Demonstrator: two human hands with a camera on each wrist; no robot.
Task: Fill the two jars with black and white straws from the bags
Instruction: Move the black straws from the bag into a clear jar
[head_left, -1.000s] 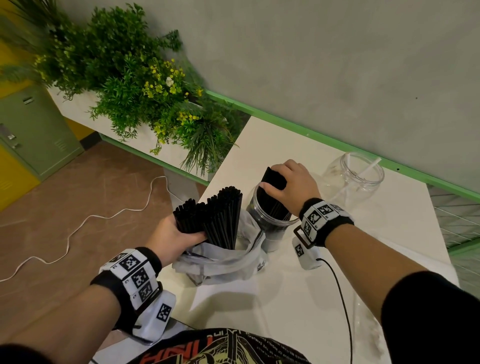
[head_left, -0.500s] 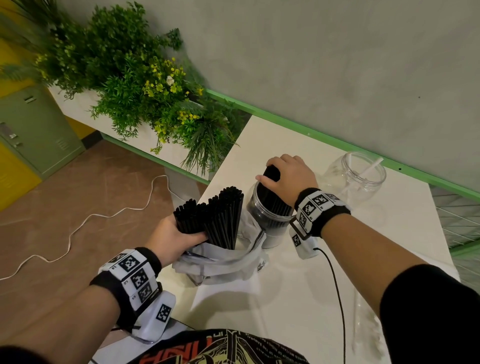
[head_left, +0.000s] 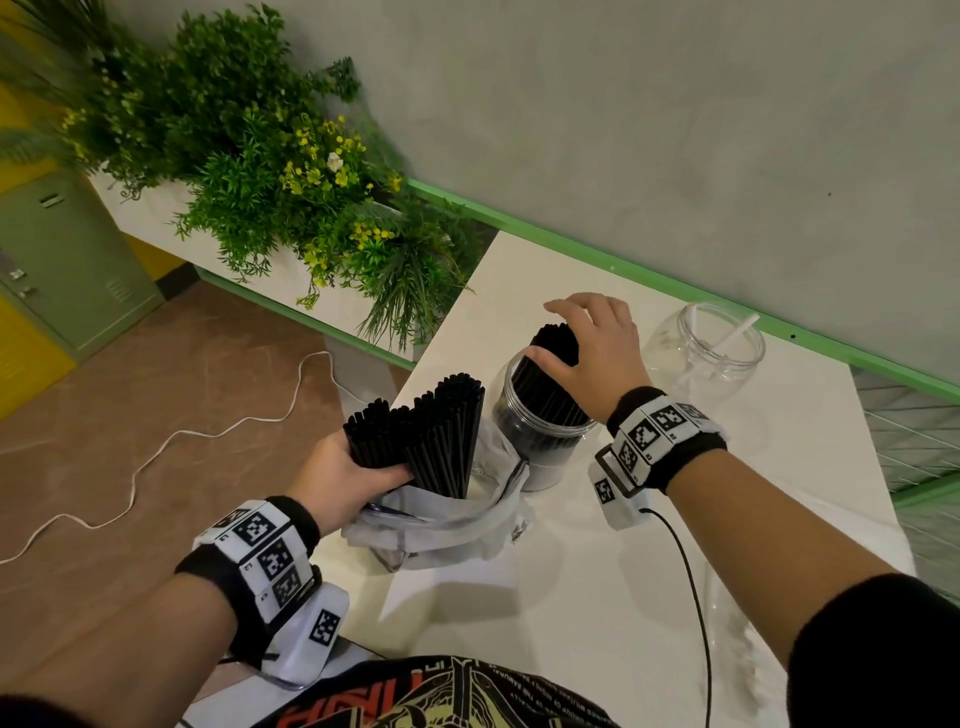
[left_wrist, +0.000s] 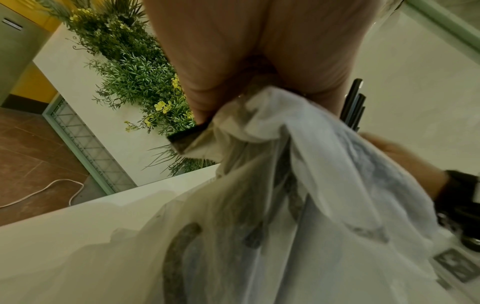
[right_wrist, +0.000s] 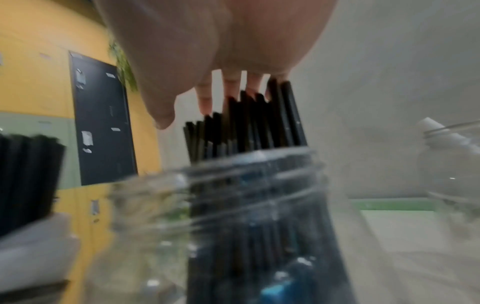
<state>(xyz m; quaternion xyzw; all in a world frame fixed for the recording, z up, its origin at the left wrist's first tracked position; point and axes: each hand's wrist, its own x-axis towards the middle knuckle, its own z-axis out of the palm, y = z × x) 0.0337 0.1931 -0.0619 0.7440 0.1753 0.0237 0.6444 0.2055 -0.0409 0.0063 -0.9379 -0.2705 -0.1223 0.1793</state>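
Two hands at work. Head view: right hand (head_left: 592, 348) has opened since half a second ago, fingers now spread above the black straws (head_left: 550, 374) standing in the near jar (head_left: 540, 441); that batch is delivered. Left hand (head_left: 345, 475) grasps a further black bundle (head_left: 415, 441) rising from the bag (head_left: 447, 525). Far jar (head_left: 701, 358) holds few white straws. Left wrist view: fingers clenched around bag plastic (left_wrist: 298, 185) and straws. Right wrist view: fingertips (right_wrist: 205, 98) hover released over straw ends (right_wrist: 246, 123).

Green plants (head_left: 270, 171) in white planter – white cable (head_left: 156, 452) on brown floor; green locker (head_left: 62, 260).
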